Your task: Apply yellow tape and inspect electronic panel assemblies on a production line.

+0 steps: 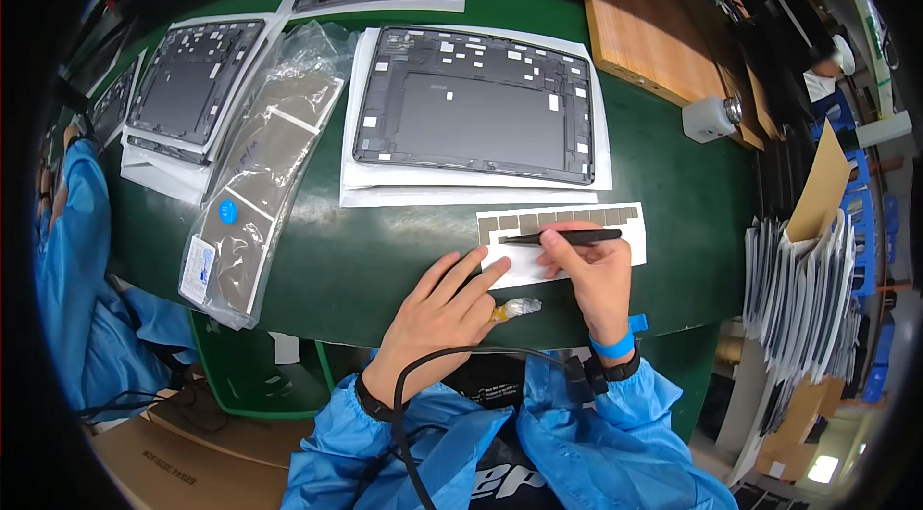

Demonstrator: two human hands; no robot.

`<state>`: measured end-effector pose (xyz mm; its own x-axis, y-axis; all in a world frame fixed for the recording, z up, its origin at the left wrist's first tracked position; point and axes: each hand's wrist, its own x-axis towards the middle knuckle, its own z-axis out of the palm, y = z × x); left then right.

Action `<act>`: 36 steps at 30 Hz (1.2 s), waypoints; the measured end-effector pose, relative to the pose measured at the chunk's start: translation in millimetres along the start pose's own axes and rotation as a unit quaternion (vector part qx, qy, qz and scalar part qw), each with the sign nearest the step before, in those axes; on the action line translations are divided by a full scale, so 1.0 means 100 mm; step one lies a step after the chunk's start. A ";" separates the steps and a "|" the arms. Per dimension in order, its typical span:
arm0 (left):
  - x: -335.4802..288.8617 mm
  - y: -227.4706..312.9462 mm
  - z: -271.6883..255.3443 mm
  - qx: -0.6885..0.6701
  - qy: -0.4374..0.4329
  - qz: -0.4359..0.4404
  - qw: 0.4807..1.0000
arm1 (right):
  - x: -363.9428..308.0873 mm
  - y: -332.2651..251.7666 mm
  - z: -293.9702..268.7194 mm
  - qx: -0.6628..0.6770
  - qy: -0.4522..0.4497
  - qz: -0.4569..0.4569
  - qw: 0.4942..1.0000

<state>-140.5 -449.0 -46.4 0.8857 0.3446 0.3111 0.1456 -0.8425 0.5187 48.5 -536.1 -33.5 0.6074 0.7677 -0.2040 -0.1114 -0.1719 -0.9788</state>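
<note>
My right hand (pixel 594 274) pinches a pair of black tweezers (pixel 588 237), whose tips point left over a white sheet (pixel 630 246). A row of grey-brown adhesive pieces (pixel 558 219) runs along the sheet's far side. My left hand (pixel 442 308) lies with fingers stretched out, fingertips at the sheet's near left edge. Beside its thumb side shows a yellow and clear wrapped piece (pixel 517 309); I cannot tell whether it is on the thumb. Beyond the sheet lies a dark grey tablet-like housing (pixel 481 121) with small white patches, on white padding.
A clear plastic bag (pixel 274 149) of grey-brown sheets lies left of centre. More housings (pixel 192 77) rest at left and back. A wooden board (pixel 644 29) and white bottle (pixel 710 119) stand at right. Hanging folders (pixel 803 279) line the right side. A co-worker's blue sleeve (pixel 82 231) is at left.
</note>
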 end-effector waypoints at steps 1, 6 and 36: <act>0.00 -0.01 0.00 -0.005 0.002 0.000 1.000 | 0.00 0.01 0.01 -0.002 -0.004 0.002 1.000; -0.03 -0.04 0.05 -0.008 0.007 -0.004 1.000 | 0.01 0.04 0.03 -0.002 0.034 -0.009 0.999; 0.00 -0.02 0.01 -0.030 0.006 -0.012 0.999 | 0.04 0.06 0.11 -0.003 0.046 -0.013 0.999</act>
<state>-140.7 -448.0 -48.4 0.8768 0.3699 0.3074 0.1404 -0.8081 0.5721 42.1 -527.4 -40.2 0.6802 0.7118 -0.1751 -0.0891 -0.1568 -0.9836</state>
